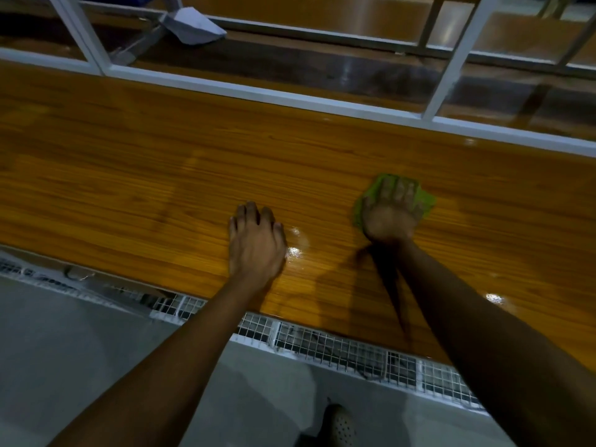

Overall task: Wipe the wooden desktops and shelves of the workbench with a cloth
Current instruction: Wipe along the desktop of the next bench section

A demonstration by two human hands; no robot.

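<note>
Woodgrain tabletop [161, 175] fills most of the view, glossy and orange-brown, with bright glare spots near the person's wrists. Beyond the tabletop a white metal frame [290, 98] runs along its far edge, and past that lies another wooden shelf surface [290, 62] carrying a crumpled white item [196, 25], unclear what. On the near side of the tabletop a white wire mesh tray [338, 346] hangs below the edge, over grey floor [64, 350].

The left hand [254, 240] rests palm down on the tabletop, fingers loosely curled and gripping nothing, probably bracing the lean forward. The right hand [390, 211] presses flat on a green cloth [422, 204], fingers spread over it to keep it pinned to the tabletop, mid-depth on the wood; the blur suggests a wiping stroke.
</note>
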